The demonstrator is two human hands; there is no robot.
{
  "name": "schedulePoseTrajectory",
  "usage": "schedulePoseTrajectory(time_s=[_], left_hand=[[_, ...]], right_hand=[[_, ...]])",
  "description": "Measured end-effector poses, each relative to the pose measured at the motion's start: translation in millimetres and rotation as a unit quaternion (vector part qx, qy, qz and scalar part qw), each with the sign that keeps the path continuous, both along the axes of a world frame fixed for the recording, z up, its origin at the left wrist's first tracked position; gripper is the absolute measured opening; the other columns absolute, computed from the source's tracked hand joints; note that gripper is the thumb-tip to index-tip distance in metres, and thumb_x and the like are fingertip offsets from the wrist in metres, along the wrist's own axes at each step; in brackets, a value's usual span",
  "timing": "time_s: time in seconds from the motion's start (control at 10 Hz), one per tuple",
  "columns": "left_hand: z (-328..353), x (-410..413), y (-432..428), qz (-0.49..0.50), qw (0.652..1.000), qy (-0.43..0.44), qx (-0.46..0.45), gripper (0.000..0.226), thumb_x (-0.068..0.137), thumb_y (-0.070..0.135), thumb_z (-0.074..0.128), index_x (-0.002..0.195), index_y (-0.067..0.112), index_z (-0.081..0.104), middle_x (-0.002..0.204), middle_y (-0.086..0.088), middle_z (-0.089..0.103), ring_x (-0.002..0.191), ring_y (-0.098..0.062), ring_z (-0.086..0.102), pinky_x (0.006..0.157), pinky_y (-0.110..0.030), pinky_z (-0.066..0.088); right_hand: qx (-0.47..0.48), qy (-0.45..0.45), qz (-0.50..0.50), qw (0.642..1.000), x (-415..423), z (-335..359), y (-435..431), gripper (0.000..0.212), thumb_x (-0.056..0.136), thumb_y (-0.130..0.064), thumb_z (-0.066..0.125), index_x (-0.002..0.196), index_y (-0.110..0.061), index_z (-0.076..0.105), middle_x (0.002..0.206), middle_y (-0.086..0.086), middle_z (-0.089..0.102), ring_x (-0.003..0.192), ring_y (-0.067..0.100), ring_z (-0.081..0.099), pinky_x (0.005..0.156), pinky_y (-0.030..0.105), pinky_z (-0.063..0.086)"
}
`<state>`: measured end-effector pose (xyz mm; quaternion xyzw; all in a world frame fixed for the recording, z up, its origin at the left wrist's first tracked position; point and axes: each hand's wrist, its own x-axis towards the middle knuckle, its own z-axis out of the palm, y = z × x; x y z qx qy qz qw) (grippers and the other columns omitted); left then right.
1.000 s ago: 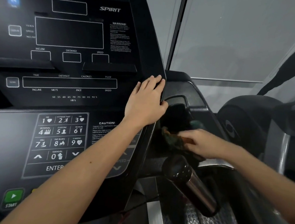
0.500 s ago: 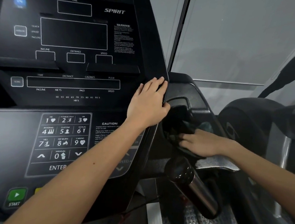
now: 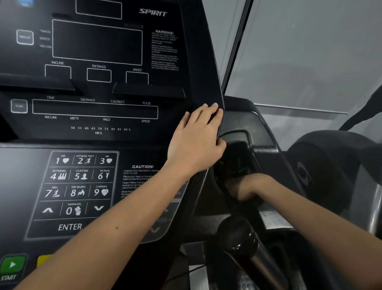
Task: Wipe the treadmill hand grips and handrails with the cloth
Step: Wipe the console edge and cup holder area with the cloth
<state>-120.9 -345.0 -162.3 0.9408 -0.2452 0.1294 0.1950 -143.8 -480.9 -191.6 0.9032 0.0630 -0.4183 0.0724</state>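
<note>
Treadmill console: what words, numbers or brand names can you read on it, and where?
"SPIRIT": upper panel.
"INCLINE", "DISTANCE", "SPEED": above small display windows.
"TIME", "DISTANCE", "CALORIES", "PULSE": over long display.
"INCLINE", "METS", "PACE", "SPEED": under it.
"50" to "90 %", "HR %": scale lower still.
"1"–"9", "0", "ENTER": keypad.
"START": green button.
"WARNING!", "CAUTION!": headings; fine print under both too blurred.

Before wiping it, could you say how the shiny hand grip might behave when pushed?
The hand grip looks like rigid polished metal, so probably slippery and unbending. It seems joined to the treadmill at its lower end, so it likely won't roll.
</note>
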Motion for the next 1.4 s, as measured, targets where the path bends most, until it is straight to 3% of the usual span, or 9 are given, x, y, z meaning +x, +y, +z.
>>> schedulePoseTrajectory(time_s=[0.1,0.2,0.3,0.5,0.7,0.8,1.0,1.2,1.4], left_hand=[[1,0,0,0.001,1.0,0.003,0.001,0.062,0.094,0.032,0.041,0.149,0.019,0.016,0.157,0.005,0.012,0.145,-0.011,0.003,0.117,-0.035,0.004],[1,-1,0,-0.001,1.0,0.003,-0.001,0.061,0.094,0.032,0.041,0.149,0.02,0.016,0.157,0.005,0.012,0.145,-0.011,0.003,0.117,-0.035,0.005],[1,-1,1,-0.002,1.0,0.001,-0.002,0.062,0.094,0.033,0.042,0.149,0.02,0.016,0.157,0.006,0.012,0.144,-0.01,0.004,0.117,-0.034,0.005],[1,-1,2,-0.004,1.0,0.003,-0.007,0.062,0.093,0.033,0.042,0.149,0.02,0.017,0.157,0.006,0.013,0.144,-0.01,0.004,0.117,-0.034,0.004],[0,-1,0,0.001,1.0,-0.003,-0.003,0.061,0.094,0.032,0.041,0.149,0.02,0.017,0.157,0.005,0.013,0.144,-0.011,0.004,0.117,-0.035,0.005],[0,-1,0,0.001,1.0,-0.001,0.003,0.061,0.094,0.032,0.041,0.149,0.019,0.016,0.157,0.005,0.012,0.145,-0.011,0.003,0.117,-0.035,0.004],[1,-1,1,0.0,1.0,-0.001,0.003,0.061,0.094,0.032,0.04,0.149,0.019,0.015,0.157,0.005,0.012,0.145,-0.011,0.003,0.117,-0.035,0.004],[1,-1,2,-0.009,1.0,-0.004,0.0,0.061,0.094,0.032,0.041,0.149,0.02,0.016,0.157,0.005,0.013,0.145,-0.01,0.004,0.117,-0.034,0.005],[1,0,4,-0.006,1.0,-0.002,-0.008,0.061,0.093,0.033,0.042,0.148,0.02,0.018,0.156,0.005,0.015,0.144,-0.01,0.005,0.117,-0.034,0.006]], right_hand=[[-0.037,-0.04,0.015,0.998,2,-9,4,0.038,0.092,0.004,0.039,0.13,0.004,0.041,0.138,0.02,0.044,0.121,0.031,0.049,0.084,0.029,0.043],[-0.073,-0.083,0.058,0.992,2,-15,8,0.047,0.092,0.0,0.044,0.138,-0.003,0.035,0.145,0.014,0.038,0.132,0.029,0.039,0.098,0.037,0.04],[-0.104,-0.118,0.069,0.985,7,-11,16,0.042,0.093,-0.01,0.045,0.135,-0.007,0.043,0.14,0.009,0.045,0.129,0.028,0.043,0.096,0.038,0.041],[0.007,0.009,0.037,0.999,11,22,0,0.031,0.097,-0.011,0.036,0.119,0.004,0.054,0.073,-0.003,0.046,0.067,0.012,0.045,0.054,0.011,0.033],[-0.012,0.039,0.035,0.999,1,17,-8,0.039,0.095,-0.006,0.036,0.134,-0.007,0.042,0.13,0.009,0.049,0.108,0.02,0.047,0.074,0.011,0.036],[-0.07,0.028,0.059,0.995,-1,11,-1,0.038,0.095,-0.005,0.037,0.133,-0.001,0.041,0.129,0.013,0.05,0.101,0.023,0.049,0.06,0.018,0.041],[-0.132,-0.077,0.077,0.985,0,-11,7,0.059,0.092,-0.006,0.047,0.145,-0.009,0.022,0.152,0.012,0.024,0.139,0.029,0.027,0.106,0.037,0.031],[-0.165,-0.106,0.081,0.977,3,-16,19,0.061,0.097,-0.013,0.037,0.148,-0.006,0.004,0.157,0.01,0.0,0.143,0.028,0.015,0.111,0.038,0.023],[-0.117,-0.085,0.09,0.985,7,-3,19,0.045,0.094,-0.013,0.046,0.138,-0.004,0.038,0.14,0.011,0.045,0.127,0.026,0.044,0.097,0.031,0.04]])
